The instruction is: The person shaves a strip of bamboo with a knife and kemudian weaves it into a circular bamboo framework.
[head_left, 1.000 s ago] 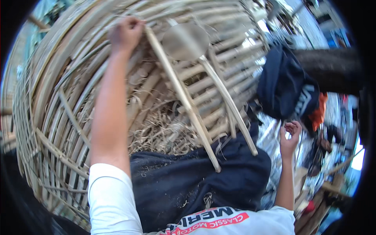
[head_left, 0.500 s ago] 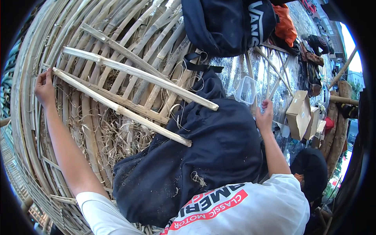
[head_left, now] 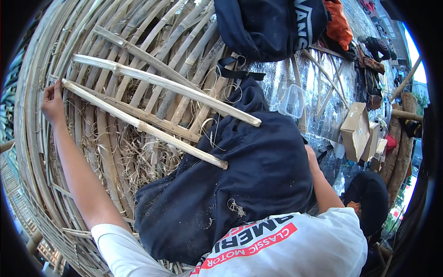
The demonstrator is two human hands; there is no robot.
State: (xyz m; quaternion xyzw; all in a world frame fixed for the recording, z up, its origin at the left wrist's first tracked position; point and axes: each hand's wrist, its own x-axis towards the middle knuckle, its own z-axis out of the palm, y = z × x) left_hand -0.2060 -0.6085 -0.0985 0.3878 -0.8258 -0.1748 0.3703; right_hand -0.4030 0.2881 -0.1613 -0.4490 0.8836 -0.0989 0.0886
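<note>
Far out on the left, my left hand (head_left: 52, 102) is closed, its fingertips pinched at the far end of a pale split bamboo strip (head_left: 138, 123). That strip slants down to the right, and its near end rests on my dark-trousered leg (head_left: 258, 171). A second pale bamboo strip (head_left: 161, 82) runs roughly alongside, above it, also ending over the leg. Beyond my right knee is my right hand (head_left: 311, 154), partly covered by the dark cloth. Its fingers are hidden, so what it touches cannot be seen.
Slatted bamboo (head_left: 106, 161) littered with curled shavings lies under the strips. A dark backpack (head_left: 263, 27) stands at the top, beside an orange cloth (head_left: 338, 25). To the right are a clear plastic tub (head_left: 292, 101), cardboard boxes (head_left: 355, 131) and silver sheeting (head_left: 272, 76).
My right hand has drawn back and down beside my knee, its fingers going out of sight. My left hand stays at the strip's end. The view has shifted slightly.
</note>
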